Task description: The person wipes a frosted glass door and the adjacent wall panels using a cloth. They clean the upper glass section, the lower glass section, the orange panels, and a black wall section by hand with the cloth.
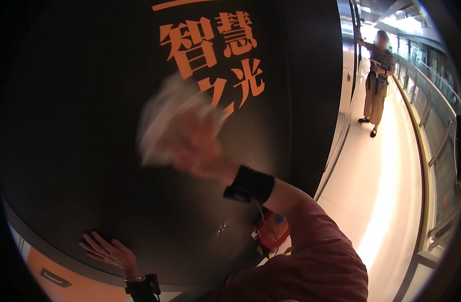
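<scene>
Against a dark wall panel [140,211] with large orange characters, my right hand [196,143] is raised, blurred by motion, and holds a whitish cloth [166,117]. The cloth spreads above and left of the fingers and covers part of the lower characters. Lower left, my left hand [109,251] lies at the panel's lower part with its fingers spread, holding nothing. Both wrists wear black bands; the right one [251,185] has a thin cable.
A person [379,75] stands in the bright corridor at the right. A glass railing [430,113] runs along its far side. Below my right arm is a red object [270,230] with cables beside it. An orange surface [57,271] shows at the lower left.
</scene>
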`<act>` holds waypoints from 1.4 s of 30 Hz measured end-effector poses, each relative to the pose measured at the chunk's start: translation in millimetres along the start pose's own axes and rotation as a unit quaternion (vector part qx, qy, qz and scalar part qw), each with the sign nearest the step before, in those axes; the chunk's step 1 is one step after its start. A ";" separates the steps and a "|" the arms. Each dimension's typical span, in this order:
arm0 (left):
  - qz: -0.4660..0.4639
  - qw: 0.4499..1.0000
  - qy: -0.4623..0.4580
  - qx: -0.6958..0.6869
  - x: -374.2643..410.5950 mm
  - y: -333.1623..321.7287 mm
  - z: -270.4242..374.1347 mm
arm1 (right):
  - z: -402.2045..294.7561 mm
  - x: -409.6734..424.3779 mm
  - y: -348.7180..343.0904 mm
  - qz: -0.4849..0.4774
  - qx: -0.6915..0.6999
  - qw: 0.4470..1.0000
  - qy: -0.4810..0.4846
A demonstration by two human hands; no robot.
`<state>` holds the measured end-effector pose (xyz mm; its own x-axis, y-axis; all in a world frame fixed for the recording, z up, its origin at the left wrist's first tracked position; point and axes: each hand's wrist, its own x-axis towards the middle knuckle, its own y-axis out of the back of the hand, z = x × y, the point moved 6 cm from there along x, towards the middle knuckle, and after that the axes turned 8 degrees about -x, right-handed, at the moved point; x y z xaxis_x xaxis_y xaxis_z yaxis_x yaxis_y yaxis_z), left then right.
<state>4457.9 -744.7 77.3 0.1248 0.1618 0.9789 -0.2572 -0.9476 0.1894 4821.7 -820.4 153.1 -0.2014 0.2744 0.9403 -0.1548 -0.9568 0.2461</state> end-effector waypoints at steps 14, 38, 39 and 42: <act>0.000 1.000 -0.001 0.013 0.7 -8.0 2.4 | 236.0 -173.3 -43.2 0.076 0.023 0.831 -0.551; -0.050 0.997 -0.005 -0.058 6.9 -3.2 10.7 | 242.3 153.6 -8.3 0.082 -0.031 0.906 -0.414; -0.049 0.997 -0.006 -0.056 6.6 -1.0 7.5 | 202.1 186.7 3.1 0.096 -0.041 0.912 -0.397; -0.042 0.997 -0.011 -0.066 6.9 -2.7 6.7 | 55.4 253.3 21.3 0.220 -0.087 0.969 -0.070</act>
<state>4465.9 -742.9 83.0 0.1724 0.2323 0.9572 -0.3692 -0.8857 0.2815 4820.9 -776.6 409.5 -0.1545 -0.1840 0.9707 -0.2470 -0.9441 -0.2183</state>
